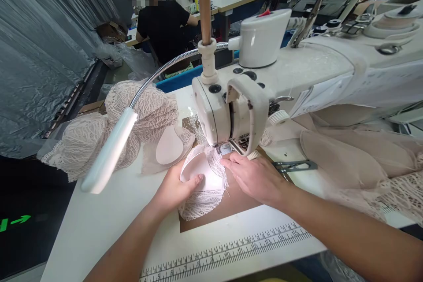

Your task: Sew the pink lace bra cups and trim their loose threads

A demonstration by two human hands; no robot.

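Observation:
A pale pink foam cup wrapped in cream lace (201, 176) lies on the brown plate just in front of the needle of a white sewing machine (238, 105). My left hand (176, 187) grips the cup from the left, thumb over its rim. My right hand (253, 176) lies flat on the plate to the right, its fingertips pressing the lace edge beside the presser foot (224, 147).
A flexible white lamp (110, 150) reaches over the table's left side. Behind it sit piles of lace cups (145, 110) and a loose foam pad (169, 144). Beige fabric (350, 158) is heaped at right, thread snips (294, 166) near it. A ruler strip (231, 249) runs along the front edge. A person in black sits behind.

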